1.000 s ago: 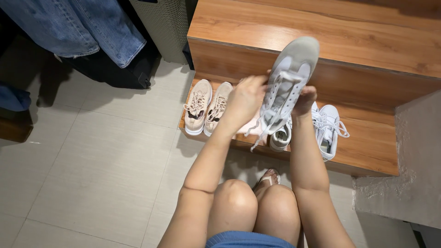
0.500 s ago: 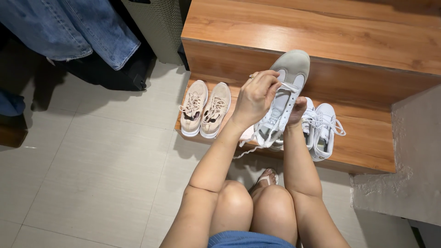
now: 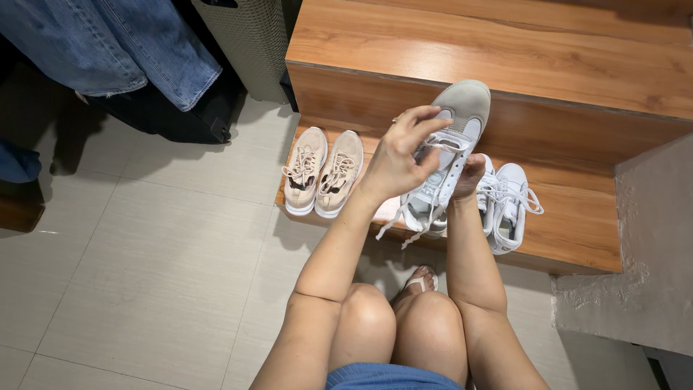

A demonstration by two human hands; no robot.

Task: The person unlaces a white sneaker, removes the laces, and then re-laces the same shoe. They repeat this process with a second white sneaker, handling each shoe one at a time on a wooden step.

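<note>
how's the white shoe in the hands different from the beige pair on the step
The white shoe is lifted off the step, toe tilted up and away; the beige pair lies flat on the wooden step. The white shoe is white with a grey toe; the pair is plain beige. Its laces dangle loose; the pair's stay on top. All are lace-up sneakers.

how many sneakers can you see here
4, perhaps more hidden: two beige sneakers side by side on the wooden step, one white sneaker held up in both hands, another white one behind it.

two beige sneakers (image 3: 322,172), three white sneakers (image 3: 446,159) — one sandal (image 3: 421,279)
</note>
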